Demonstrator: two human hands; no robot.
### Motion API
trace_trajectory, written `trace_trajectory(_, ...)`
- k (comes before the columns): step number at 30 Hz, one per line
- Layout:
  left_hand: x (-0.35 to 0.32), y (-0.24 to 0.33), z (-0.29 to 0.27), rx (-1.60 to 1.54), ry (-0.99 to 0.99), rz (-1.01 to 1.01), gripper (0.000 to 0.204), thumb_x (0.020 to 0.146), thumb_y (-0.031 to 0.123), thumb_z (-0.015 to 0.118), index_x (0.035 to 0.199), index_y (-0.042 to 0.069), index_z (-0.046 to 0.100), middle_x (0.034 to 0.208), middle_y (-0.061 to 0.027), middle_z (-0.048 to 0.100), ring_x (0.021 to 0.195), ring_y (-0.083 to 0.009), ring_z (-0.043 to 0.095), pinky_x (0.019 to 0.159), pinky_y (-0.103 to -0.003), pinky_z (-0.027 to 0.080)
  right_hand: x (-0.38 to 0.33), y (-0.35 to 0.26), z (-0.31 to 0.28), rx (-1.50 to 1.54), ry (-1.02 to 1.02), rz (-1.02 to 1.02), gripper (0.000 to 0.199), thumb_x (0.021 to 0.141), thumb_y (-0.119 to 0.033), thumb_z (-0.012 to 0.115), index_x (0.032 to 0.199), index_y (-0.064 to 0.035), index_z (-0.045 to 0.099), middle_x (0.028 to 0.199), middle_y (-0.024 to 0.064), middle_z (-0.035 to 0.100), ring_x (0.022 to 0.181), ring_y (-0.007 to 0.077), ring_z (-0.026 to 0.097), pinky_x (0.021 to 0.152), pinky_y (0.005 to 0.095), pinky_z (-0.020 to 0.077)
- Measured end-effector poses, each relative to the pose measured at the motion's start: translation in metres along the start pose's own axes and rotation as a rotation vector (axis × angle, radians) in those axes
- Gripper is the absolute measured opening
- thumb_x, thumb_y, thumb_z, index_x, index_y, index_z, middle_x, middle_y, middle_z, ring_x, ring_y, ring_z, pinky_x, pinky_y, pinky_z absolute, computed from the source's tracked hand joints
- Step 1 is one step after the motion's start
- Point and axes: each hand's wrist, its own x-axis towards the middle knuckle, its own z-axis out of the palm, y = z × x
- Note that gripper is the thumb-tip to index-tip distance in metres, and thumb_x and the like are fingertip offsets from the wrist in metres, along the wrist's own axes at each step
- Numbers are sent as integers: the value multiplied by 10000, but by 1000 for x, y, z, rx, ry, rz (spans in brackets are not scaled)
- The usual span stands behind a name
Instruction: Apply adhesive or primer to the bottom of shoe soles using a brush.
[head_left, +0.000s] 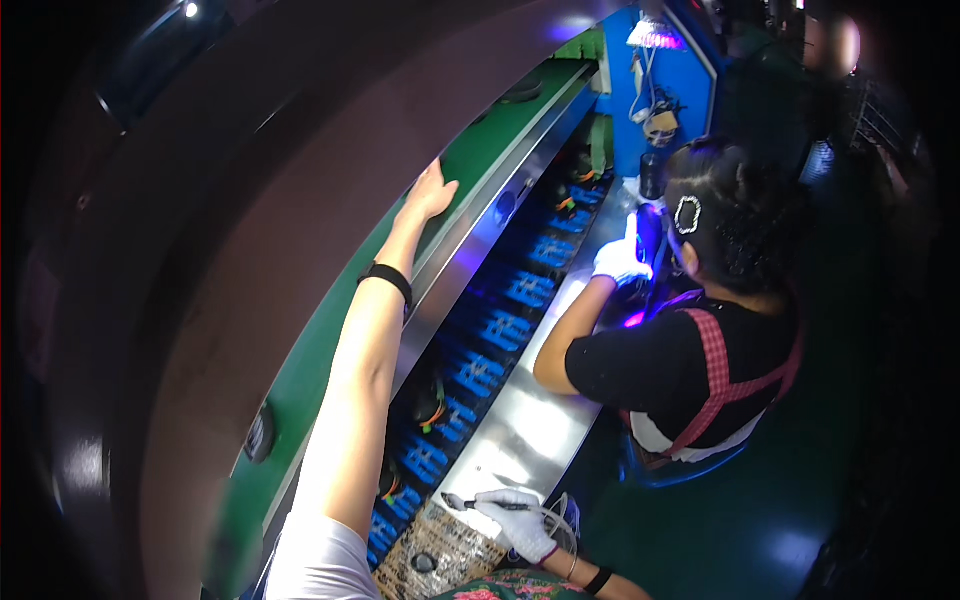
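Note:
My left arm reaches far forward over the green conveyor belt [290, 400]. At its end my bare left hand [430, 193] is open above the belt, a finger stretched forward and the thumb apart; I see nothing in it. Some of its fingers are hidden by the brown overhang. Low in the view, my right hand [518, 525], in a white glove, is closed around a thin black brush-like tool [487, 505]. The tool's dark tip points left, over the metal bench [525, 425]. A clear curved object [567, 520] shows beside the glove. A stained, speckled board [450, 545] lies just below.
A co-worker [730, 330] sits on the right, a white-gloved hand at a dark object under violet light. A row of blue fixtures [480, 370] with wires runs between belt and bench. The brown overhang [260, 260] curves along the left. A dark shoe-like piece [260, 435] lies on the belt.

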Motion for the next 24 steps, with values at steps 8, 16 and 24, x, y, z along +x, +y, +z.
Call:
trace_trajectory(8, -14, -28, -8, 212, 23, -89, 525, 899, 318, 736, 1357, 106, 594, 1350, -188, 644, 1257, -348, 619, 1031, -444, 493, 3, -2, -12, -80, 20, -34, 176, 878, -94, 792, 1015, 17, 784, 1007, 76, 783, 948, 130, 713, 897, 261, 551)
trace_trajectory(16, -247, -53, -112, -473, 89, -229, 164, 992, 129, 649, 1123, 34, 624, 1128, -95, 662, 902, -230, 720, 810, -350, 584, -14, 44, 13, 188, -199, 38, 171, 900, -120, 791, 1038, -19, 787, 989, 19, 769, 887, 72, 689, 803, 230, 547)
trace_trajectory(24, -504, -44, -180, -684, 617, -196, 244, 978, 170, 659, 1184, 69, 577, 1339, -112, 586, 1192, -223, 609, 995, -363, 509, -42, 25, 22, -80, -135, -63, 185, 896, -146, 792, 1044, -35, 784, 964, 41, 787, 874, 107, 709, 816, 263, 555)
